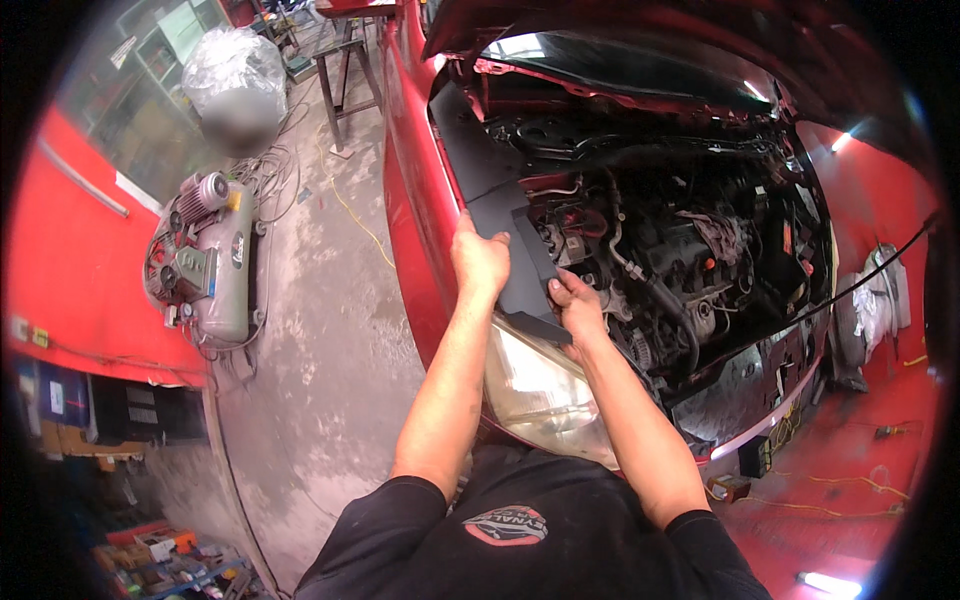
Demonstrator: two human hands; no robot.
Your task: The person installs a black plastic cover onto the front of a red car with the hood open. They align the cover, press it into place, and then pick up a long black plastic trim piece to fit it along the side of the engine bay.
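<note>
A long black plastic trim panel [502, 215] lies along the inner edge of the red car fender [418, 190], beside the open engine bay [660, 250]. My left hand [480, 258] grips the panel's outer edge, thumb on top. On the panel's inner edge, near its front end, my right hand [578, 305] has its thumb on top and its other fingers curled below, partly hidden. The headlight [540, 385] sits just in front of the panel, under my forearms. Hoses and a crumpled rag [715, 235] show on the engine.
The raised hood [680, 30] hangs over the bay, with a thin dark prop rod [880, 265] at the right. A grey air compressor [215, 260] stands to the left, a metal stand [345, 95] farther back. Yellow cords [840, 480] cross the red floor at right.
</note>
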